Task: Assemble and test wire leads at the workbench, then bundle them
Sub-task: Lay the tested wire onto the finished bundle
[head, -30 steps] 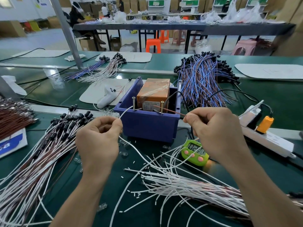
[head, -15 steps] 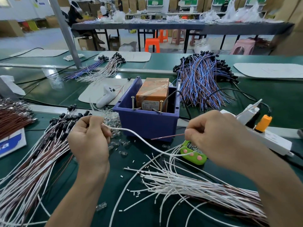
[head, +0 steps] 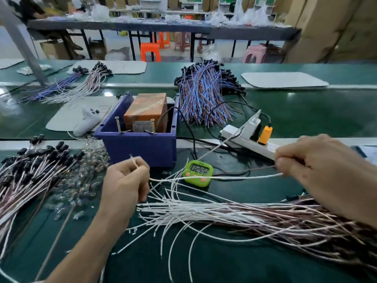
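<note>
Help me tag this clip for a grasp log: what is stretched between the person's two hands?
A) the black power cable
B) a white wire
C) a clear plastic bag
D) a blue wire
B: a white wire runs from the pinching left hand across to the right hand, passing over the green timer.

- Bench top (head: 306, 119): dark green.
- Bin (head: 142, 149): blue-violet.
- Box (head: 148, 108) in bin: orange-brown.
- Timer (head: 199, 173): lime green, pink buttons.
- Plug (head: 265, 134): orange.
- Power strip (head: 251, 145): white.
- Held wire (head: 224, 177): white.
- Far wire pile (head: 204, 94): blue and brown, black ends.
</note>
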Tool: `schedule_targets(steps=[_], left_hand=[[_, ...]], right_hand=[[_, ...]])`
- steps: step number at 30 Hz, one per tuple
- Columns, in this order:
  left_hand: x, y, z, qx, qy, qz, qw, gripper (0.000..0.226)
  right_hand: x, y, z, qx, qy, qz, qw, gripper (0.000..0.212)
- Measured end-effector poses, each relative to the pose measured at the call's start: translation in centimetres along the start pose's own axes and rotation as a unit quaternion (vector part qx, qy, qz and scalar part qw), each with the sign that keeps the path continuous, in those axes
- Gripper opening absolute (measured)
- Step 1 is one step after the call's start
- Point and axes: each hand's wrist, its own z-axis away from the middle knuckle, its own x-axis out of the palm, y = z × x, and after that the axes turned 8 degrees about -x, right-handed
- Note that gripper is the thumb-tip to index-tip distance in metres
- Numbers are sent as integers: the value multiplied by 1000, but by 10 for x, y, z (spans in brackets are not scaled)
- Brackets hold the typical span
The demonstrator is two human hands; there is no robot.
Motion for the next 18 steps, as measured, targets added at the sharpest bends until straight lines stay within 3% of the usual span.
schedule_targets(steps=[2, 5, 7, 10, 13, 18], left_hand=[[7, -2, 4, -5, -53, -57, 997, 11], [14, -7, 9, 21, -99, -227, 969, 10], [20, -9, 13, 54, -47, -341, 937, 10], [23, -7, 19, 119, 32, -424, 897, 15], [19, -13, 15, 194, 40, -444, 874, 13], [21, -24, 9, 194, -16, -377, 906, 22]], right_hand=[[-3, 13, 14, 8, -2, 31, 999, 22], [10, 25, 31, -5, 14, 81, 997, 32], [29, 34, 39, -24, 30, 119, 992, 39], [68, 45, 53, -7, 19, 170, 985, 32], [101, 49, 64, 3, 62, 160, 985, 22], [115, 53, 71, 38, 147, 47, 987, 17]])
